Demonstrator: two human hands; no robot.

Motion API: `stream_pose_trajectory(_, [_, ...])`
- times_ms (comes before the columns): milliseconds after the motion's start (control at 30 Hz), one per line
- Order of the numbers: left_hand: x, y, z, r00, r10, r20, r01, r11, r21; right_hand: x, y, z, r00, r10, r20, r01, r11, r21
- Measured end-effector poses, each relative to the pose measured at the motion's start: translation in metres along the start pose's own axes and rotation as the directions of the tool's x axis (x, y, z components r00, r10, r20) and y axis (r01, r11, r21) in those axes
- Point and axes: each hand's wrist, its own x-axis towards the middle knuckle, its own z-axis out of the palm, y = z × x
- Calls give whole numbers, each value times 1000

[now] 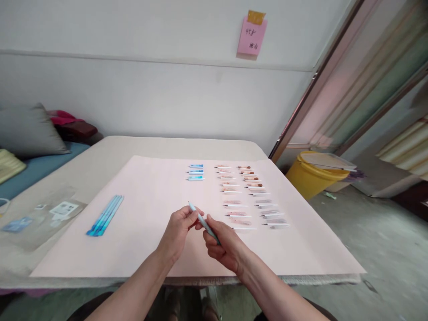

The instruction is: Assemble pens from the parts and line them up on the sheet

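A pale blue pen (206,225) is held slantwise between both hands above the front middle of the pink sheet (160,187). My left hand (182,225) pinches it near its upper end, which has a small tip. Around the lower, darker end close the fingers of my right hand (222,243). Left of the hands lies a bundle of blue pens (105,216) side by side. Beyond the hands, three blue pens (195,172) lie in a short column. To their right are two columns of pens with pinkish (230,183) and brown or grey (253,179) patterned parts.
The sheet covers much of a cream-coloured table (187,148). Clear plastic packaging (56,214) lies at the table's left. A grey cushion (31,131) sits beyond it. On the floor at right stands a yellow bin (309,174). A pink note (251,38) is taped to the wall.
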Motion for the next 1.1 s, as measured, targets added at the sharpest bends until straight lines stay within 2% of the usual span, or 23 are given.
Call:
stream_pose_trajectory(67, [0, 0, 0, 1000, -9, 29, 9, 1000, -12, 0, -1, -2, 999, 29, 22, -30, 999, 39])
stream_pose_trajectory(133, [0, -1, 1, 999, -21, 35, 21, 1000, -6, 2, 0, -3, 1000, -19, -7, 19, 1000, 19])
stream_pose_trajectory(267, [-1, -7, 2, 998, -26, -51, 30, 997, 76, 4, 5, -2, 990, -123, -71, 120, 992, -48])
stream_pose_trajectory(367, [-1, -11, 1, 998, -53, -36, 56, 995, 83, 6, 8, -3, 995, -53, -86, 55, 998, 15])
stream_pose_trajectory(467, [0, -12, 0, 994, -109, -3, 109, 993, 40, 8, 8, -6, 989, 51, -138, -27, 985, 168])
stream_pose_trajectory(600, [1, -11, -2, 989, -146, 29, 146, 989, 1, 9, 4, -10, 972, 111, -208, -46, 954, 295])
stream_pose_trajectory(833, [3, -8, -5, 972, -175, 155, 188, 980, -71, 4, -1, -9, 985, 171, 12, -167, 939, 301])
stream_pose_trajectory(900, [4, -7, -4, 965, -193, 177, 216, 969, -119, 3, 0, -9, 987, 152, 50, -160, 948, 275])
stream_pose_trajectory(967, [4, -7, -4, 966, -200, 166, 223, 965, -135, 3, 1, -8, 995, 92, 47, -100, 969, 226])
stream_pose_trajectory(1033, [4, -7, -3, 975, -182, 129, 195, 976, -97, 3, 3, -6, 1000, -15, -18, 17, 994, 109])
stream_pose_trajectory(1100, [3, -8, -3, 991, -125, 42, 126, 992, -15, 3, 4, -4, 982, -151, -115, 142, 986, -88])
